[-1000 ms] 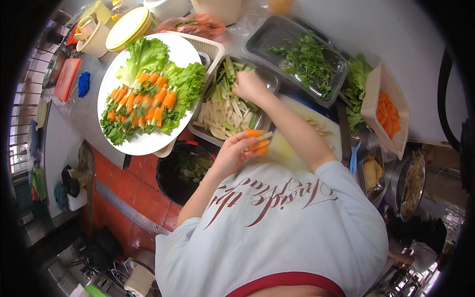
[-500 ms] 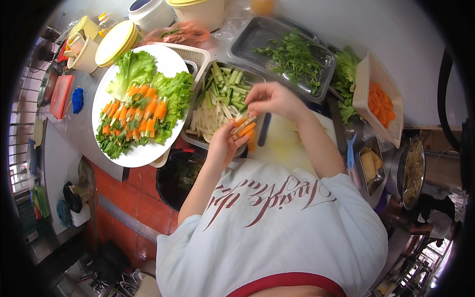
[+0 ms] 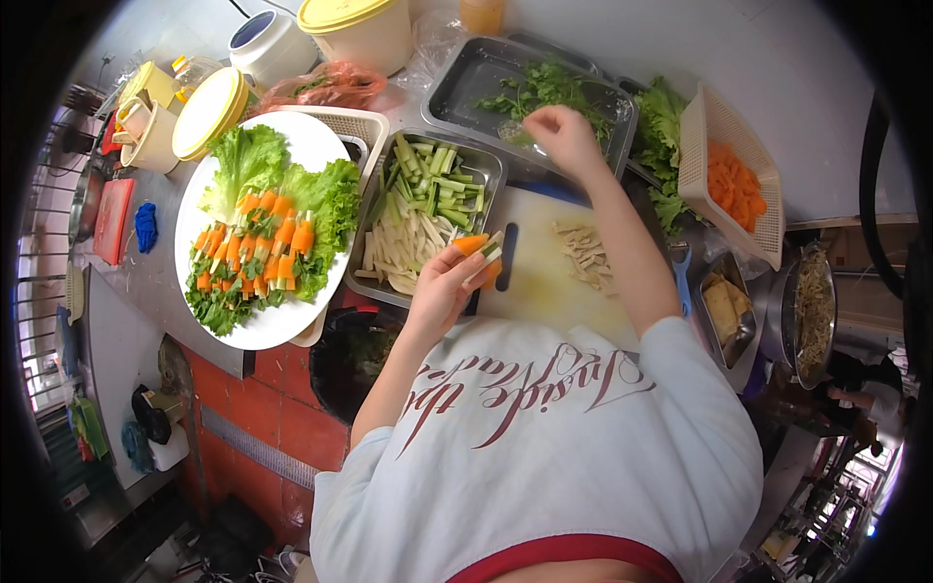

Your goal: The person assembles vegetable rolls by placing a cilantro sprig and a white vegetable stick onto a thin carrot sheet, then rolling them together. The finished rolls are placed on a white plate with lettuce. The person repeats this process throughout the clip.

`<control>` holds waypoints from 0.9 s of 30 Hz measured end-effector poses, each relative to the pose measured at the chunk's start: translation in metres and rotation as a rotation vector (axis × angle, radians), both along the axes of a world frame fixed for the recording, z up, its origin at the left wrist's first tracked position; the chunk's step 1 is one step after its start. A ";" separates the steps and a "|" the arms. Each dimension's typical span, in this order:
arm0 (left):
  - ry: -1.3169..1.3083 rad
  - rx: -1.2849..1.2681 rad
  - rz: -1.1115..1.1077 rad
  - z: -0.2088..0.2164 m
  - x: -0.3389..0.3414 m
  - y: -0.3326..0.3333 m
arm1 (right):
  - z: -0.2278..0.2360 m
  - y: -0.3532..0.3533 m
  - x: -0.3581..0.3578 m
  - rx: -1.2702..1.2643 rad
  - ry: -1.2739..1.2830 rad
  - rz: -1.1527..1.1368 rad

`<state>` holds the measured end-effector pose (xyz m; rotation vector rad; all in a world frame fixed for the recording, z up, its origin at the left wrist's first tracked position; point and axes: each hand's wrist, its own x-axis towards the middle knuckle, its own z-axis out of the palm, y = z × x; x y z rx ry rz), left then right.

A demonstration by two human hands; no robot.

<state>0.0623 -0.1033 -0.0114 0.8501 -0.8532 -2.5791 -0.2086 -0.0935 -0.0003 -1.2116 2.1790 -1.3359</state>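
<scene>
My left hand [image 3: 443,291] is closed around a carrot slice [image 3: 471,244] with pale and green vegetable sticks [image 3: 493,245] laid on it, above the edge of the cutting board [image 3: 544,311]. Over the dark metal tray [image 3: 457,87] my right hand [image 3: 566,136] has its fingers pinched together beside the leafy herbs [image 3: 549,87]; what is between the fingertips is hidden. Left of my hands, a metal pan [image 3: 498,180] holds cut green stalks [image 3: 452,194] and white strips [image 3: 398,248]. Thin beige strips [image 3: 588,257] lie on the board.
A white plate [image 3: 282,335] of lettuce and carrot rolls overlaps the counter's left edge. At the right stand a basket [image 3: 714,117] of carrot slices [image 3: 734,189], a blue-handled tool [image 3: 683,282] and a small metal tray [image 3: 731,340]. Yellow-lidded tubs [image 3: 335,12] line the back.
My right hand has left the bundle in my left hand and moved away and right to the herb tray. My left hand keeps hold of the carrot slice and sticks.
</scene>
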 end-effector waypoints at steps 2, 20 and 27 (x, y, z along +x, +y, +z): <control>-0.014 -0.002 -0.006 0.000 0.000 0.000 | -0.013 -0.018 -0.035 0.133 0.296 -0.058; -0.008 0.014 -0.023 -0.009 0.010 0.000 | 0.058 -0.017 -0.081 0.320 0.087 0.317; 0.008 0.030 -0.032 -0.011 0.011 0.001 | 0.079 -0.003 -0.086 0.167 0.085 0.234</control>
